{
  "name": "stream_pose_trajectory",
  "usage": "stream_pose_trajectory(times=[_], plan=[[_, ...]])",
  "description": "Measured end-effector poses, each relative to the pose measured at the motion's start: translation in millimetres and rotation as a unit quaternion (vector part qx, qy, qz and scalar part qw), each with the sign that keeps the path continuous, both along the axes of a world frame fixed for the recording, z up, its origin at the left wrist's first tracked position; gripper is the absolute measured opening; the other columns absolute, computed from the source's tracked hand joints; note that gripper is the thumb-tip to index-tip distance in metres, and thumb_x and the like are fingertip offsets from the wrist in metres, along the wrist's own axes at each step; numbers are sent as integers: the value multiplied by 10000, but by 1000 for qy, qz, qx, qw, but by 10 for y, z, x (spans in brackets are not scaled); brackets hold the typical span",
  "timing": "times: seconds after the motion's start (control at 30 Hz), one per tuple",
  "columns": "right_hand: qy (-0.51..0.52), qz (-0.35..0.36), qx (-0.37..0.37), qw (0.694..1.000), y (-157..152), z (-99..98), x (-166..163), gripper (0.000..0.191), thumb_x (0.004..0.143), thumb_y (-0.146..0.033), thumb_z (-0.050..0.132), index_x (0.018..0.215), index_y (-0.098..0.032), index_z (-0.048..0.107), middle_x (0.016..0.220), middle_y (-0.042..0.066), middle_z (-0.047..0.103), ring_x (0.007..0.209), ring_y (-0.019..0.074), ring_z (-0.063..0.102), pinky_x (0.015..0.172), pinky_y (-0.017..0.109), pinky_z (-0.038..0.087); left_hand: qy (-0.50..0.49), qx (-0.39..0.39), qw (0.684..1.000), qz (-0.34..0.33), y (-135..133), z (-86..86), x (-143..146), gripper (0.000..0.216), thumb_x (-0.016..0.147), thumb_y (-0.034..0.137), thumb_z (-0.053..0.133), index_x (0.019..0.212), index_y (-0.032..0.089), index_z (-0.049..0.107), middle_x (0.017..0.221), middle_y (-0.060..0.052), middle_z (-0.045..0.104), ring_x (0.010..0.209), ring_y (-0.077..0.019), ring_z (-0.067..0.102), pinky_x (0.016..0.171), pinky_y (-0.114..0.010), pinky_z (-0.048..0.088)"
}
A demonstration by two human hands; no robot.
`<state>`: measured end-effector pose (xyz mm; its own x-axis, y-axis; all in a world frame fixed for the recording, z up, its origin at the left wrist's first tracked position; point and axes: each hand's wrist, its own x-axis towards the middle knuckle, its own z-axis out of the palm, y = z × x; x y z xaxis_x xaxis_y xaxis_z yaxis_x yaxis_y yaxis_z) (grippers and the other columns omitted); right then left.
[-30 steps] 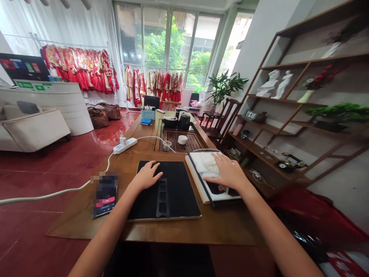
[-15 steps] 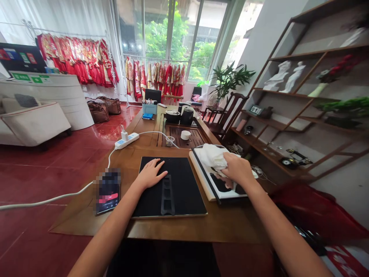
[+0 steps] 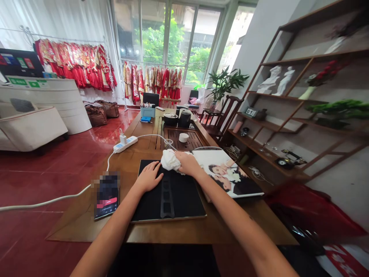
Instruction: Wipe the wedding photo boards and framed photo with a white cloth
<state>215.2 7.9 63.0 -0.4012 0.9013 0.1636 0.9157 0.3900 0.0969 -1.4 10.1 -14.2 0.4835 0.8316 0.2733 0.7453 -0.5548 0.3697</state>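
Note:
In front of me a flat black panel [image 3: 184, 200] lies on the wooden table, with a dark strip with cut-out openings [image 3: 167, 198] along its middle. My left hand [image 3: 149, 177] rests flat on the panel's upper left part, fingers spread. A crumpled white cloth [image 3: 170, 159] is bunched in my right hand [image 3: 187, 163] at the panel's top right edge. Under my right forearm, to the right, is a photo panel [image 3: 245, 184] printed with two people. Part of it is hidden by the arm.
A phone [image 3: 107, 198] lies left of the panel. Behind it are a power strip [image 3: 125, 144] and its white cable. Farther back stand a tea tray [image 3: 173, 135] with a white cup [image 3: 183, 137], a black kettle [image 3: 184, 118] and a blue pen box [image 3: 148, 111]. Shelves [image 3: 276, 123] line the right.
My right hand has moved left with the white cloth, from the photo panel to the black panel's top edge. More of the photo shows now. My left hand stays on the black panel.

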Motion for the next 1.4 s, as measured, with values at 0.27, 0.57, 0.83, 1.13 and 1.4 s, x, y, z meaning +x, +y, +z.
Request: stream_pose_trajectory(times=[0.27, 0.57, 0.83, 1.13, 1.4], plan=[[-18, -3, -25, 1000, -20, -142, 31, 369, 767, -200, 568, 1135, -170, 571, 1114, 110, 646, 1041, 246, 570, 832, 289, 389, 5, -9, 1000, 7, 27, -22, 4, 508, 917, 361, 363, 1374, 151, 431, 1477, -128, 395, 1380, -253, 329, 1150, -435, 229], [-16, 4, -23, 1000, -216, -117, 3, 400, 762, -198, 554, 1162, -185, 553, 1087, 101, 654, 1032, 249, 570, 821, 297, 395, 7, -8, 1000, 15, 34, -36, 5, 509, 905, 341, 356, 1369, 146, 436, 1471, -129, 404, 1378, -251, 334, 1146, -435, 238], [-17, 1, -39, 999, -559, -104, -26, 417, 775, -193, 548, 1191, -176, 542, 1075, 108, 656, 1019, 252, 571, 810, 295, 394, 22, -12, 999, 20, 32, -37, 6, 523, 912, 336, 335, 1379, 117, 424, 1473, -141, 394, 1381, -258, 325, 1148, -417, 226], [16, 8, -54, 998, -1082, -83, -35, 513, 739, -152, 531, 1251, -182, 514, 1039, 85, 661, 988, 251, 573, 780, 307, 394, 34, -3, 999, 23, 16, -33, 0, 515, 924, 338, 328, 1383, 122, 421, 1470, -132, 402, 1372, -247, 340, 1149, -405, 229], [7, 8, -107, 994, -1565, -50, -44, 700, 664, -101, 498, 1360, -151, 449, 1101, 100, 636, 997, 272, 554, 789, 351, 426, 39, 6, 999, 26, 6, -29, -11, 490, 936, 321, 330, 1380, 134, 418, 1470, -118, 405, 1367, -236, 350, 1143, -399, 250]])
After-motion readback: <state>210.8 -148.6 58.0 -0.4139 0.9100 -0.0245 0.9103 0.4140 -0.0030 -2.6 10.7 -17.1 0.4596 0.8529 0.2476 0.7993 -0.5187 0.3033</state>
